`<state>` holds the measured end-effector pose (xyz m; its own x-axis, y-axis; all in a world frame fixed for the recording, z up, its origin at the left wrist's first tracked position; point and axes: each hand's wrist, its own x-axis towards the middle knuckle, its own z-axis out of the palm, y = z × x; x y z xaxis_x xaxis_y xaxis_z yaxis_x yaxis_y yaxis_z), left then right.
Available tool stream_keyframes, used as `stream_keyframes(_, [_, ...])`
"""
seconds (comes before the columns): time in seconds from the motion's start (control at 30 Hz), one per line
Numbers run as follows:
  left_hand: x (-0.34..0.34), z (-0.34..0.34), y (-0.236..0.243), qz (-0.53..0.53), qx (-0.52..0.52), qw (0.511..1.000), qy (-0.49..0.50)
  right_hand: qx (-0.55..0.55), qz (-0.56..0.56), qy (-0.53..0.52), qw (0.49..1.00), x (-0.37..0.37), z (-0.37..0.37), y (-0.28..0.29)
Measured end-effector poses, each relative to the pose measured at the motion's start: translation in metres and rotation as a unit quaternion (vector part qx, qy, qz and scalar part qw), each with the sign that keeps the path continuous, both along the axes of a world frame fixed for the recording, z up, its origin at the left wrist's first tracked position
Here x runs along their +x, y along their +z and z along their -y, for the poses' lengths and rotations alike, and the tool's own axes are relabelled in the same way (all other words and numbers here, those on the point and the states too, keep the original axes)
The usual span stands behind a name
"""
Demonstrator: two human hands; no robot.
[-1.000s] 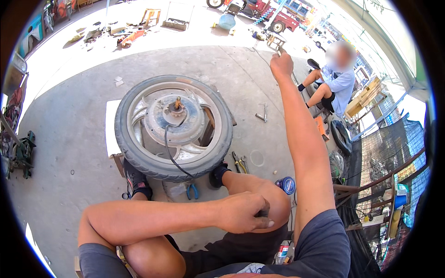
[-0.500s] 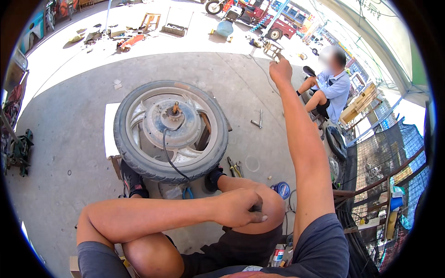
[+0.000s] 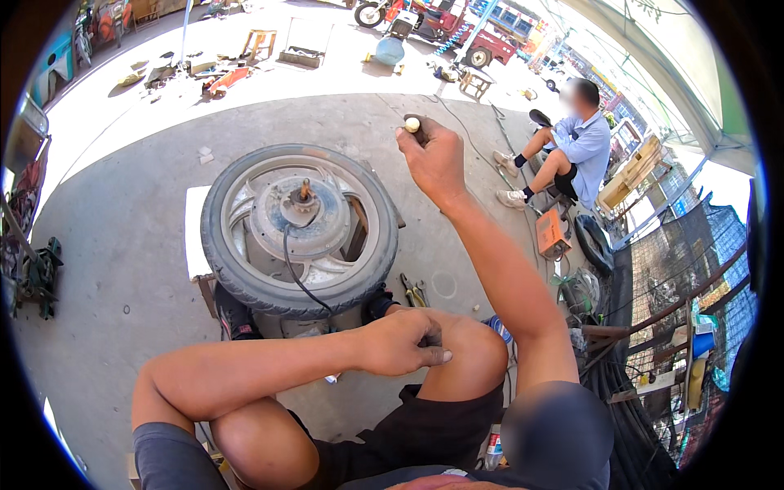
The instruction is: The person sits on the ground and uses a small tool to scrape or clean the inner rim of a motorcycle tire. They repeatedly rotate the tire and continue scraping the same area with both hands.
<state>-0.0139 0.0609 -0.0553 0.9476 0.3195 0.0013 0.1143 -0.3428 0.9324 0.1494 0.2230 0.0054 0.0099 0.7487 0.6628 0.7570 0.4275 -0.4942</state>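
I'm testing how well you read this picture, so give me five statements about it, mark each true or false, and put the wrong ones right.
1. The right hand holds a small object with a pale, rounded end. True.
2. The left hand is gripping the tyre. False: it is by the right knee, with no grip on the tyre.
3. A black cable runs from the wheel hub out over the tyre. True.
4. The orange box is on the left of the tyre. False: it is on the right.
5. The other person in the light blue shirt is standing. False: that person is seated.
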Motion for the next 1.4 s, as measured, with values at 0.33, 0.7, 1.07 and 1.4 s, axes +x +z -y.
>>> stream_keyframes(0.33, [0.001, -0.015, -0.008, -0.032, -0.142, 0.984, 0.105, -0.028, 0.031, 0.082, 0.996, -0.024, 0.056, -0.047])
stream_keyframes(0.7, [-0.005, -0.035, -0.009, 0.025, -0.387, 0.884, 0.262, -0.131, 0.058, 0.087, 0.986, -0.013, 0.070, -0.053])
stream_keyframes(1.07, [-0.009, -0.042, -0.016, 0.073, -0.413, 0.855, 0.306, -0.216, -0.127, 0.204, 0.946, -0.007, 0.066, -0.062])
stream_keyframes(1.4, [-0.011, -0.042, -0.016, 0.094, -0.423, 0.841, 0.323, -0.258, -0.173, 0.200, 0.929, -0.010, 0.070, -0.056])
